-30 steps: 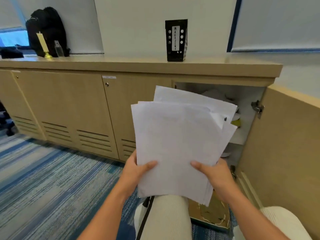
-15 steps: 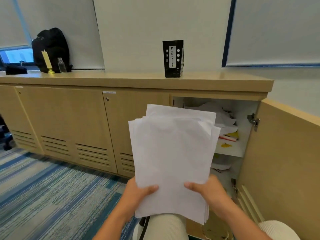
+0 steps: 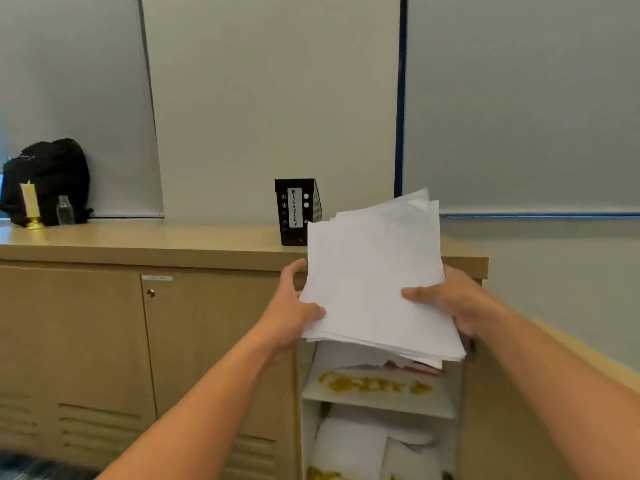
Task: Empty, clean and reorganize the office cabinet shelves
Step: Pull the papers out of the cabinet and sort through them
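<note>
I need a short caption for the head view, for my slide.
Both hands, left hand and right hand, hold a paper stack above the open cabinet.

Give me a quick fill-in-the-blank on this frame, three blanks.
1. The stack of papers is held by ____ hands, the left hand and the right hand.
2. The label on the black file holder on the countertop reads ____.
3. The shelf below the papers has ____-coloured stains.

Missing words: both; MAGAZINE; yellow

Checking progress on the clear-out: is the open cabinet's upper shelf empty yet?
Not empty. Papers and yellow stains remain on the upper shelf.
</note>
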A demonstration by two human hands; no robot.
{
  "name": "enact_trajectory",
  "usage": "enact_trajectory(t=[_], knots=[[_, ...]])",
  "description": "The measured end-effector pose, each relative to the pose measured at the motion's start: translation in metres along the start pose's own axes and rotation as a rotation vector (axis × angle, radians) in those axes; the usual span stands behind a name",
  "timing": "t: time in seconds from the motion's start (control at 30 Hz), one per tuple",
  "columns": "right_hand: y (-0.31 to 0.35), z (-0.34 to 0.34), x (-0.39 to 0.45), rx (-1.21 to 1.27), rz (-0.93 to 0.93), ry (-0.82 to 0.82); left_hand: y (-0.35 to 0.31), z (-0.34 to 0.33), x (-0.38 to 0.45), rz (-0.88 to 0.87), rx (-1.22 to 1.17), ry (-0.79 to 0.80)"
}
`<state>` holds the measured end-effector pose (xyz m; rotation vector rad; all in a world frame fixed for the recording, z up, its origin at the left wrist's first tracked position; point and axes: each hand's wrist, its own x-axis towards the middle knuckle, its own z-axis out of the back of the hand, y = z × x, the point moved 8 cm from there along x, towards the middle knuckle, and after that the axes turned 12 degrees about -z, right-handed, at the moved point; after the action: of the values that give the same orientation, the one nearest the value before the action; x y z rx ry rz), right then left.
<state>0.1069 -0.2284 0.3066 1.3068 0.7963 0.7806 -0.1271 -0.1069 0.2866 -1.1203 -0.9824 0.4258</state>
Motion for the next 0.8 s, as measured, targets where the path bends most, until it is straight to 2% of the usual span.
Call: enact_trajectory(t=[0.1, 0.2, 0.27, 0.37, 0.43, 0.5, 0.57, 0.63, 0.7, 0.8], knots=[[0.041, 0.026, 0.024, -0.056, 0.016, -0.124, -0.017, -0.015, 0.055, -0.030, 0.011, -0.056], [0.066, 0.047, 0.037, -0.394, 0.068, -0.340, -0.019, -0.037, 0.094, 0.086, -0.071, -0.067], [0.070, 0.040, 0.038, -0.626, 0.172, -0.319, -0.013, -0.047, 0.109, 0.178, -0.120, -0.062], [0.057, 0.017, 0.043, -0.980, 0.300, -0.186, 0.001, -0.049, 0.131, 0.248, -0.181, -0.141], [0.054, 0.012, 0.049, -1.119, 0.419, -0.260, 0.005, -0.049, 0.143, 0.239, -0.253, -0.205], [0.059, 0.014, 0.054, -1.098, 0.580, -0.395, 0.004, -0.046, 0.153, 0.180, -0.216, -0.261], [0.060, 0.017, 0.063, -1.040, 0.673, -0.445, -0.001, -0.033, 0.159, 0.024, 0.153, -0.337], [0.057, 0.016, 0.079, -1.061, 0.728, -0.465, -0.014, -0.032, 0.157, -0.261, 0.601, -0.362], [0.057, 0.017, 0.093, -1.024, 0.779, -0.495, -0.019, -0.056, 0.149, -0.567, 0.895, -0.234], [0.056, 0.017, 0.106, -0.950, 0.871, -0.581, 0.009, -0.093, 0.145, -0.826, 1.219, 0.011]])
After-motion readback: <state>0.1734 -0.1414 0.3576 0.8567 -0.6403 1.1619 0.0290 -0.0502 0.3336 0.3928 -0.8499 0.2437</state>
